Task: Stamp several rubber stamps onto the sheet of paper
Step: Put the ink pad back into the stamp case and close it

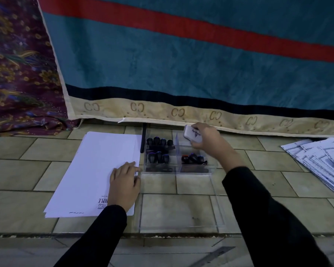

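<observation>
A white sheet of paper (96, 166) tops a small stack on the tiled floor, with printed text near its lower edge. My left hand (124, 183) rests flat on the sheet's right side, fingers spread. To the right stands a clear plastic box (178, 171) with dividers, holding several black-handled rubber stamps (159, 149) and one with an orange part (185, 158). Above the box's far right corner my right hand (206, 139) grips a white ink pad case (192, 134) with dark lettering.
The clear lid (179, 212) of the box lies on the floor just in front of it. A black pen (143, 139) lies between paper and box. A fanned pile of printed forms (320, 162) lies at far right. A teal cloth (181, 64) hangs behind.
</observation>
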Tool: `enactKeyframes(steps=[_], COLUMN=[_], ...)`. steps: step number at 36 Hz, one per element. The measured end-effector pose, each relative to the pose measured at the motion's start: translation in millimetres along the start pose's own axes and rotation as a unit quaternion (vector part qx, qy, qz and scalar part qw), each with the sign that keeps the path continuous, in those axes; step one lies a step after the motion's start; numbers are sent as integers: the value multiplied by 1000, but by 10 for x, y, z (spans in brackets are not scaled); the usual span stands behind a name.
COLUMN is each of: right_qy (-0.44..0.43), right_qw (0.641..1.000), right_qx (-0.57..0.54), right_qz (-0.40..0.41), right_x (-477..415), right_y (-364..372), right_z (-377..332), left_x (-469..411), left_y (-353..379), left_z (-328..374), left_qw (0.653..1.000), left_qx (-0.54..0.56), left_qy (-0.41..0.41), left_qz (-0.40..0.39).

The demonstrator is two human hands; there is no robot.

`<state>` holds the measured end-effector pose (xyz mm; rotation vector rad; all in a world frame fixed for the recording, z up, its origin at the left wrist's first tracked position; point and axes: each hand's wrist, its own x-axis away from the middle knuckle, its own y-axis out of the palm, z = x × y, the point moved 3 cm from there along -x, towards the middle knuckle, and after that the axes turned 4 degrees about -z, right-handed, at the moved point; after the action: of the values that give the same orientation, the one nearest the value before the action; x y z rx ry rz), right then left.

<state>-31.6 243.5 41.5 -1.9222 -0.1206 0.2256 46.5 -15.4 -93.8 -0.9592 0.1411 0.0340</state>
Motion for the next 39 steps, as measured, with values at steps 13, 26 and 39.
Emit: enactKeyframes(steps=[13,26,39], right_qy=[16,59,6], right_qw=[987,969,968], right_qx=[52,47,93], right_qz=[-150,-237,-232], right_x=[-609,-819,-781], right_y=[321,448,571], right_z=[430,533,588], left_x=[2,-9,-21], left_y=[5,23,1], left_z=[0,-11,-23], left_qw=[1000,1000,1000], left_qx=[-9,-16,20], left_qy=[0,2,-6], left_qz=[6,9,15])
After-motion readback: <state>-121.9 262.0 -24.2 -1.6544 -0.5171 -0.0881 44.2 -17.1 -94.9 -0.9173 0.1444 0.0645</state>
